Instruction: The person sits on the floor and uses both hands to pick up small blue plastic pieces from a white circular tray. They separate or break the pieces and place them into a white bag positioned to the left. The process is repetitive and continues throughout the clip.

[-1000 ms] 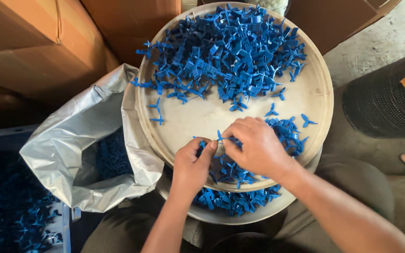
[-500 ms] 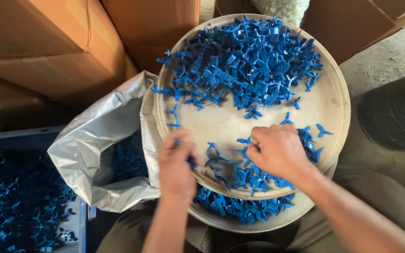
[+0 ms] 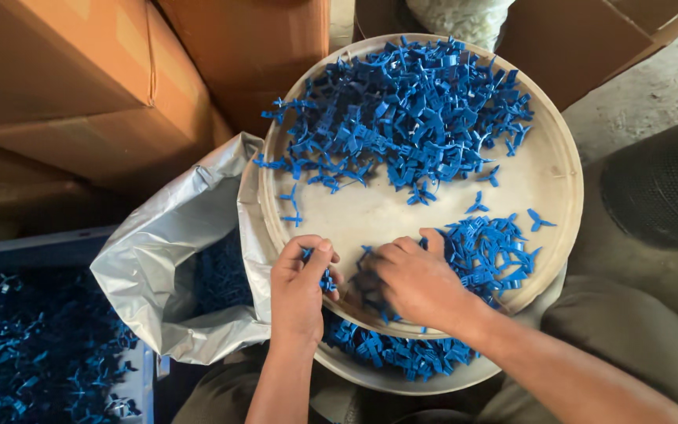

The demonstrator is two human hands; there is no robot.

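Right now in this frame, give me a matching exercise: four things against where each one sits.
Things:
1. large heap of blue plastic clips
2. silver bag
3. cardboard boxes
4. left hand

Places:
A. near rim of the round tray, pinching a clip
B. far half of the tray
C. upper left, behind the bag
D. left of the tray, mouth open

Pairs: 1-B, 2-D, 3-C, 4-A

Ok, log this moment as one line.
left hand: pinching blue pieces | right hand: on blue pieces | round tray: on lap, two piles | silver bag: open, left of tray
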